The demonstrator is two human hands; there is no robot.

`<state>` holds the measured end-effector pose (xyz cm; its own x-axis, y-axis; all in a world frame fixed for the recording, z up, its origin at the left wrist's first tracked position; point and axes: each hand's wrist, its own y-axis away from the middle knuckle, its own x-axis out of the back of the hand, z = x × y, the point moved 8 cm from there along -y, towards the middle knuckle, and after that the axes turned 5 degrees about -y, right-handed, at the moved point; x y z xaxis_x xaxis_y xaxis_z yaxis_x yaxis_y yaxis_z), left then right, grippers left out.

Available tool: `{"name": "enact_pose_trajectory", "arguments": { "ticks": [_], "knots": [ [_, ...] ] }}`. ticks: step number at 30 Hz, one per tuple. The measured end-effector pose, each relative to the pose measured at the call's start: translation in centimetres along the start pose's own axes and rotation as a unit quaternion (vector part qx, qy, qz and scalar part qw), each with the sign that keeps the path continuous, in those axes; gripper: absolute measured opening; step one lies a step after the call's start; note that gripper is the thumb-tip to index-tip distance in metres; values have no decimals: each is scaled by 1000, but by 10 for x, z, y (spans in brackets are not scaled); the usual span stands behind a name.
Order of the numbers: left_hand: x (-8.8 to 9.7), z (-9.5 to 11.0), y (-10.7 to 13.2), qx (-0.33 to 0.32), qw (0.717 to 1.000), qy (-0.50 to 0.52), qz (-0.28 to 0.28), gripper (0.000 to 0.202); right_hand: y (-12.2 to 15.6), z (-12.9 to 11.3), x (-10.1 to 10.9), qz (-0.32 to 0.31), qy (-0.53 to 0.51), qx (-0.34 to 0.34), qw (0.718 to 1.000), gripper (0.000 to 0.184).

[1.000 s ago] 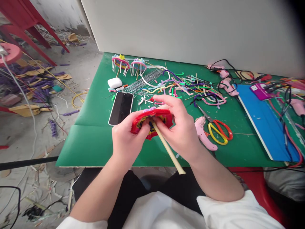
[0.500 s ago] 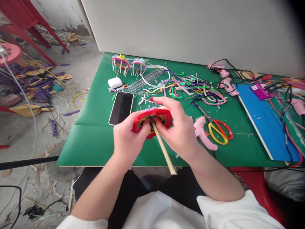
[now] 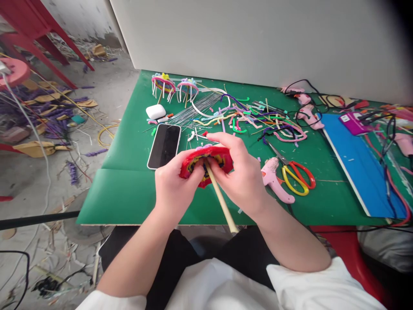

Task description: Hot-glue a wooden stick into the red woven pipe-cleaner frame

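Note:
Between my hands is a small pipe-cleaner umbrella, its red, yellow and dark ringed underside facing me. A pale wooden stick runs from its centre down toward my lap. My left hand pinches the left rim, with the thumb pressed on the underside near the stick. My right hand grips the right side, its thumb against the base of the stick and its index finger reaching over the top. Both sets of fingertips are partly hidden by the umbrella. Just right of my right hand lies a pink glue gun.
Scissors lie beside the glue gun. A phone and a white earbud case are to the left. Two finished-looking small umbrellas stand behind. Loose pipe cleaners and wires spread across the green table. A blue board lies right.
Almost nothing differs. The stick's lower end has risen slightly, and both hands keep their hold on the umbrella with only a tiny shift.

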<state>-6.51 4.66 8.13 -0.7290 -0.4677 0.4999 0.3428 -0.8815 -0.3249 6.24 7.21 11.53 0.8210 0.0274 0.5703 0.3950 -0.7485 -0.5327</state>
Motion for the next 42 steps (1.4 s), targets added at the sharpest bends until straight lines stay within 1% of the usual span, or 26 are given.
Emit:
{"name": "enact_pose_trajectory", "arguments": {
  "ticks": [3, 7, 8, 10, 12, 13, 15, 17, 18, 19, 21, 24, 29, 35, 42],
  "knots": [
    [-2, -2, -1, 6, 1000, 4, -11, 22, 0, 3, 2, -6, -15, -11, 1000, 45],
    [-5, -7, -3, 18, 1000, 11, -16, 18, 0, 7, 5, -33, -47, -24, 998, 43],
    [-5, -9, -4, 23, 1000, 15, -15, 17, 0, 7, 9, -27, -48, -24, 998, 42],
    [-6, -13, -5, 35, 999, 24, -10, 15, 1, 7, 20, 10, -36, -17, 999, 42],
    [-7, -15, -6, 46, 998, 34, -5, 14, 5, 2, 31, 54, 0, 7, 999, 43],
    [-7, -16, -6, 50, 998, 38, -2, 13, 8, -2, 33, 62, 22, 26, 997, 43],
    [-7, -16, -5, 52, 998, 47, 1, 13, 15, -14, 29, 40, 66, 71, 994, 42],
    [-6, -15, -3, 50, 997, 51, 5, 14, 25, -26, 18, -4, 97, 116, 989, 42],
    [-5, -14, -2, 48, 998, 49, 8, 14, 29, -32, 14, -16, 105, 135, 985, 41],
    [-4, -13, -2, 46, 998, 45, 12, 15, 33, -38, 11, -16, 107, 153, 982, 38],
    [-2, -10, 0, 39, 998, 34, 19, 17, 38, -47, 9, 7, 103, 175, 979, 31],
    [-1, -7, 1, 27, 999, 27, 20, 19, 40, -53, 10, 35, 100, 182, 978, 24],
    [0, -5, 0, 22, 999, 28, 19, 18, 40, -52, 12, 43, 98, 182, 977, 24],
    [-2, -6, -1, 21, 999, 36, 22, 17, 41, -53, 13, 32, 103, 182, 977, 22],
    [-3, -9, 1, 26, 999, 21, 22, 17, 41, -54, 13, 26, 115, 185, 976, 21]
  ]
}}
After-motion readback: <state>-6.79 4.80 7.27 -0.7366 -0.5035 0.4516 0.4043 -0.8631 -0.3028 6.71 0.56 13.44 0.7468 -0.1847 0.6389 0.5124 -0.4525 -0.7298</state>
